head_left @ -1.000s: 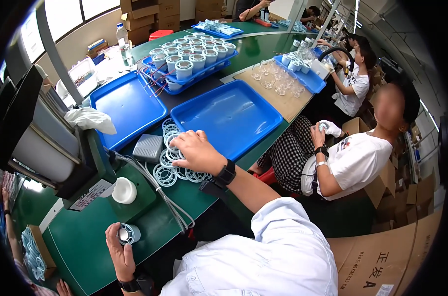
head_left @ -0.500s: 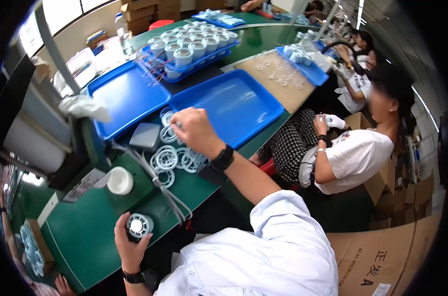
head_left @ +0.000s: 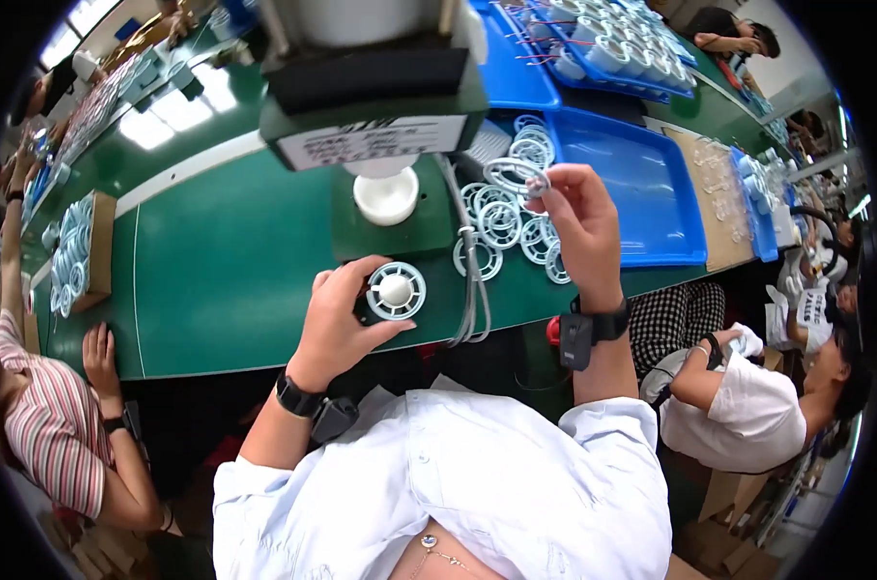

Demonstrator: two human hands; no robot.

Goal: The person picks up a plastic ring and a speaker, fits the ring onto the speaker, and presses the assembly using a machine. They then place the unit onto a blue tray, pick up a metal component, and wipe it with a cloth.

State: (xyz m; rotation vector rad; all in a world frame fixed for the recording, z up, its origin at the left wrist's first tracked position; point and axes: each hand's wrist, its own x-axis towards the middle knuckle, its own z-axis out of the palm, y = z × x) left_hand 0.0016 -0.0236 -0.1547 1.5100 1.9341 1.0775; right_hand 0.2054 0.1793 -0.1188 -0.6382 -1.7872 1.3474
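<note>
My left hand (head_left: 337,314) rests at the table's near edge, its fingers and thumb curved round a light-blue round housing (head_left: 419,293) with spokes and a white hub in its top. My right hand (head_left: 588,227) is raised over a heap of loose light-blue rings (head_left: 518,224), pinching one spoked ring (head_left: 489,175) between thumb and fingers. That ring is tilted and apart from the housing. Just beyond my left hand, a white round cup-shaped holder (head_left: 385,215) sits on a green base block (head_left: 346,232) under a bench machine (head_left: 361,92).
Grey cables (head_left: 472,261) run down beside the base block. At the right lie a blue tray (head_left: 641,208) and, farther off, trays of light-blue cups (head_left: 612,53). A carton of light-blue parts (head_left: 98,256) stands left, near a co-worker's hand (head_left: 100,358). Another person (head_left: 738,411) sits at right.
My view has swung left toward the machine. My right hand has lifted a ring from the heap and drawn it nearer; my left hand still holds the housing.
</note>
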